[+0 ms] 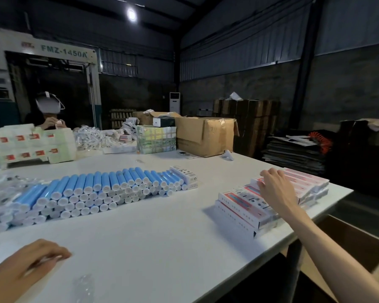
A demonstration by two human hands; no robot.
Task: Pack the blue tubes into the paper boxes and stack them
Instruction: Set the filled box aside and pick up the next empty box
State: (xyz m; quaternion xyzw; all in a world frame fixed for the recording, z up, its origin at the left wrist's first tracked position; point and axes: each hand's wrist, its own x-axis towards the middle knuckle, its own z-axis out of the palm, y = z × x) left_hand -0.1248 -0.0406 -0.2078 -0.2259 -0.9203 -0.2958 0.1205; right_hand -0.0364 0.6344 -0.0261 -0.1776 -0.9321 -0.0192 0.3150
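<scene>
At 7 o'clock the left hand (37, 259) lies curled and blurred; whether it holds anything I cannot tell. At 3 o'clock the right hand (274, 189) curls its fingers over the edge of the stacked boxes (245, 206). They are probably light, crushable card, so hold them by the long sides. At 11 o'clock the tubes (101, 191) are piled; they look smooth and likely to roll, so grasp them mid-body.

My left hand (31, 259) is blurred and cut off at the lower left corner, so I cannot tell whether it holds anything. The blue tubes (92, 189) run off the left edge, and the print on the paper boxes (239, 200) is too small to read.
</scene>
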